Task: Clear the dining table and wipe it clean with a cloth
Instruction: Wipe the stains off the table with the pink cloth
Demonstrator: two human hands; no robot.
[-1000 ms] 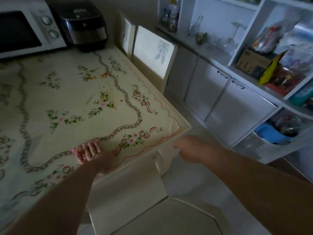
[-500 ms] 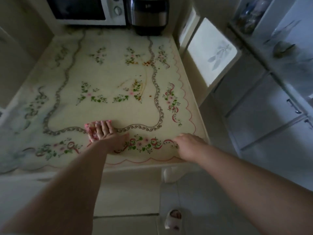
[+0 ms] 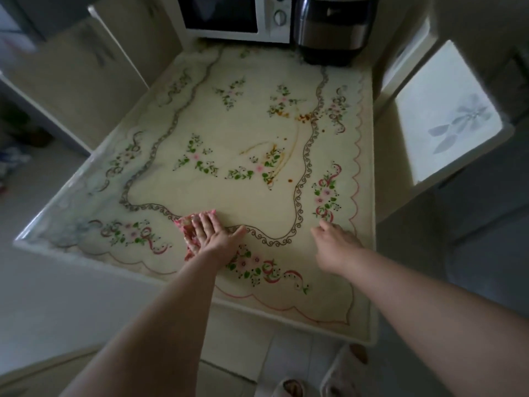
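Observation:
The dining table (image 3: pixel 200 133) has a cream top printed with flowers and scroll borders. My left hand (image 3: pixel 213 234) lies flat on a pink patterned cloth (image 3: pixel 186 224), pressing it on the table near the front edge. My right hand (image 3: pixel 335 245) rests on the table top to the right, fingers loosely spread, with nothing in it. Brown smears and spots (image 3: pixel 286 150) mark the middle and far right of the table, beyond both hands.
A white microwave (image 3: pixel 234 18) and a dark steel cooker (image 3: pixel 332 27) stand at the table's far edge. A white chair (image 3: pixel 446 116) is pulled up on the right, another chair (image 3: pixel 94 73) on the left. Slippers (image 3: pixel 292 388) show on the tiled floor below.
The view has swung left and come closer over the table. My left hand with the cloth stays near the front edge. My right hand has moved from the table's corner onto its top.

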